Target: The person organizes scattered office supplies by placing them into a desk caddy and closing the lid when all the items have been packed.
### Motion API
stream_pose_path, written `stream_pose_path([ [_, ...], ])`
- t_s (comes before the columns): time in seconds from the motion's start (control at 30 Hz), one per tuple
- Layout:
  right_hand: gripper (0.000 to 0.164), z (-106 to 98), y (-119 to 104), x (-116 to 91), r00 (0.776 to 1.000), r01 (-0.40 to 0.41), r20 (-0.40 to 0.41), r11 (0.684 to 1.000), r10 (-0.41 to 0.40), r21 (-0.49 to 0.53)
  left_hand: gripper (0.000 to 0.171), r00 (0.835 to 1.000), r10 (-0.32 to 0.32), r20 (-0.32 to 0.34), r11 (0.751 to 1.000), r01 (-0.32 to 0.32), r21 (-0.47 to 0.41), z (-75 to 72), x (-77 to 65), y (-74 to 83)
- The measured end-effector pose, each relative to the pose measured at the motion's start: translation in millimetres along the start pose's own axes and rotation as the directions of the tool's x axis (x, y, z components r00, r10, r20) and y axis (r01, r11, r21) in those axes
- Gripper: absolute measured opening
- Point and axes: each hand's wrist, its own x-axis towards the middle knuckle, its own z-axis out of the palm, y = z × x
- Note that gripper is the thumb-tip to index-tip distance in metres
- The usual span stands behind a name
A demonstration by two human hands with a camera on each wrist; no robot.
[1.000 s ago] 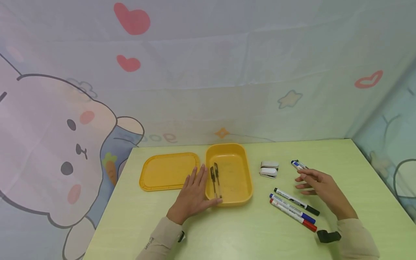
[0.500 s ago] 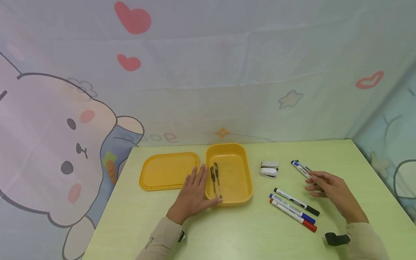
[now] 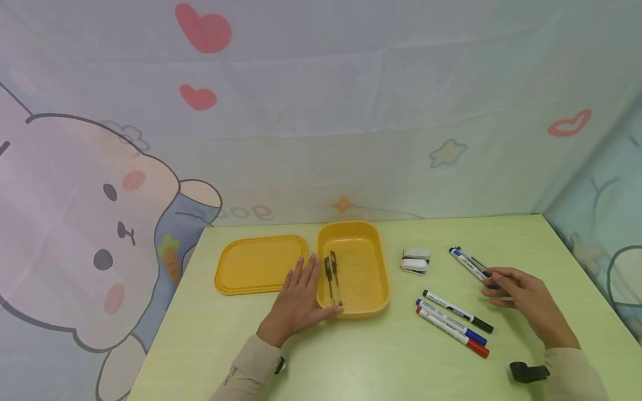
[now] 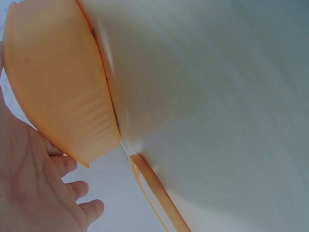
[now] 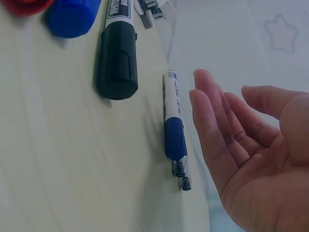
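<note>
My left hand (image 3: 296,309) rests along the near left side of a yellow plastic box (image 3: 383,278), fingers straight, thumb at its front rim. Two black-capped pens (image 3: 329,278) lie inside, against the left wall. In the left wrist view the fingers touch the rim of the box (image 4: 53,82). My right hand (image 3: 526,301) hovers by the capped end of a blue whiteboard marker (image 3: 467,262). The right wrist view has its fingers loosely bent, thumb apart, with nothing between them. Beside that marker (image 5: 173,106) lie slim pens (image 5: 186,183), partly hidden.
The yellow lid (image 3: 263,264) lies flat left of the box. Two white staplers (image 3: 415,262) sit to its right. Nearer me, a black marker (image 3: 457,311), another blue marker (image 3: 451,322) and a red marker (image 3: 453,332) lie side by side. A patterned curtain (image 3: 321,111) hangs behind the table.
My right hand has moved right and slightly toward me along the blue marker, uncovering more of the marker and the pens beside it. The left hand stays on the box.
</note>
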Motion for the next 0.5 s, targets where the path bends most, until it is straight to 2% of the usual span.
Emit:
stream_pose_path([
  [0.33,0.052,-14,6,-3,0.999,0.007,-0.045,1.0,-0.008,-0.025,0.115,1.0,-0.002,0.004,1.0,0.002,0.003,0.5,0.4,-0.1],
  [0.5,0.044,-19,7,-5,0.997,0.005,-0.076,1.0,-0.005,0.007,0.114,1.0,0.0,-0.002,1.0,0.0,0.003,0.1,-0.1,0.3],
])
